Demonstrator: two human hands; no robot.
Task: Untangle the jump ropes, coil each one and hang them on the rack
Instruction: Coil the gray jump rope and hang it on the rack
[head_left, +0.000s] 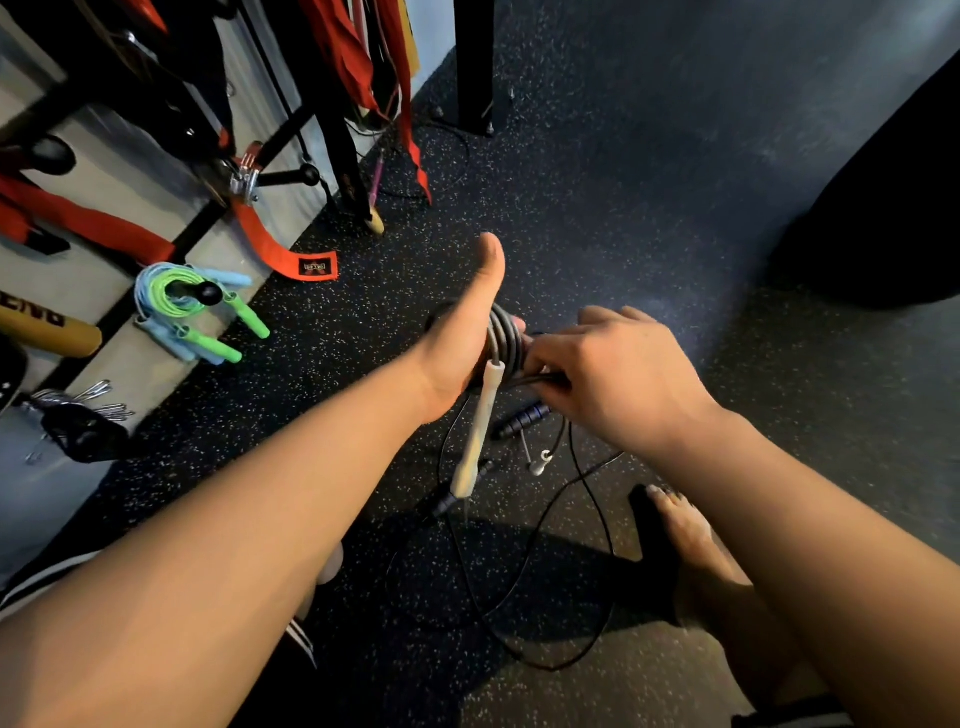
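Note:
A grey jump rope is wound in several loops round my left hand, whose thumb sticks straight up. One white handle of this rope hangs down from the coil. My right hand pinches the rope's strand just right of the coil. Below, a thin black rope lies loose on the floor with a dark blue handle and a black handle. On the rack at left, coiled green and blue ropes hang from a black knobbed peg.
Red and orange straps and dark bands hang from the rack. Another bare peg juts out above. A black post stands behind. My bare foot rests on the speckled rubber floor. A dark bulky shape fills the right.

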